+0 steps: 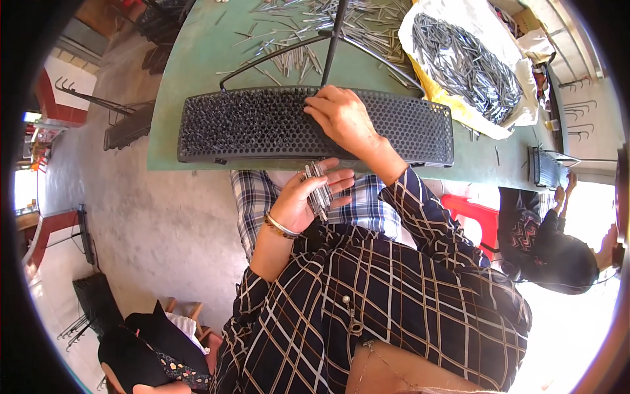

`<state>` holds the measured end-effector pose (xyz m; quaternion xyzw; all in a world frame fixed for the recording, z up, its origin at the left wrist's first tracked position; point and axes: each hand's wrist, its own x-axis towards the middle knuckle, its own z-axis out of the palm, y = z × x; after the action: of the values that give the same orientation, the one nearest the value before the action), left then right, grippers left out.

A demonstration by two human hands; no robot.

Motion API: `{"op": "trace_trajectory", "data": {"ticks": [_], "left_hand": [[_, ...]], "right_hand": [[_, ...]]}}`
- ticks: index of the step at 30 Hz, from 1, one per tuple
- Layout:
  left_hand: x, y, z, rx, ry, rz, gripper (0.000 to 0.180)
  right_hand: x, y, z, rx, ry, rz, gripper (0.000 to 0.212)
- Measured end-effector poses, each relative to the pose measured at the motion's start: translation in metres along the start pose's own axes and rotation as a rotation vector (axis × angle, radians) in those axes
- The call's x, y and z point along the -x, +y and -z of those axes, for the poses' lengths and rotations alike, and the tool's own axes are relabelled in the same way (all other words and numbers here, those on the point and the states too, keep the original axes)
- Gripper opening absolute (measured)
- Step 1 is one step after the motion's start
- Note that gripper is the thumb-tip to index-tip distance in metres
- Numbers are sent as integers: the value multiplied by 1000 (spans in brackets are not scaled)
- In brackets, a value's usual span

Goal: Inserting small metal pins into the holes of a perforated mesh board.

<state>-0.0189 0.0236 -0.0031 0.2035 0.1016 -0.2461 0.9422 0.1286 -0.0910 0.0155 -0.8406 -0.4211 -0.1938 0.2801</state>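
A long black perforated rack lies at the near edge of the green table, its frame of black rods reaching away over the tabletop. Many holes on its left part have small dark pieces standing in them; the right part shows bare holes. My right hand rests over the rack's middle, fingers bent and pressed together at the holes. Whatever is between those fingertips is hidden. Just below the rack's front edge, my left hand is palm up, with the thumb and fingers curled round a bundle of thin metal sticks.
Loose metal sticks are scattered beyond the rack on the green table. A white sack full of similar sticks stands at the far right. To the right, another person handles a similar rack; another person is at lower left.
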Motion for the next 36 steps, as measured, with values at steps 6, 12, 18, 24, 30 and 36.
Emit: {"op": "trace_trajectory", "data": {"ticks": [6, 12, 18, 24, 30, 36], "left_hand": [[4, 3, -3, -78, 33, -103, 32], [3, 3, -3, -154, 22, -137, 31], [-1, 3, 0, -42, 65, -106, 36], [-1, -7, 6, -5, 128, -88, 36], [2, -9, 11, 16, 112, -90, 41], [5, -5, 6, -48, 59, -63, 44]], "right_hand": [[13, -16, 41, -636, -480, -263, 21], [32, -22, 41, -885, -562, -546, 19], [13, -21, 39, -963, -217, -739, 21], [1, -16, 0, -532, 47, -482, 22], [6, -8, -10, -323, 127, -312, 19], [6, -12, -7, -282, 111, -287, 17]]}}
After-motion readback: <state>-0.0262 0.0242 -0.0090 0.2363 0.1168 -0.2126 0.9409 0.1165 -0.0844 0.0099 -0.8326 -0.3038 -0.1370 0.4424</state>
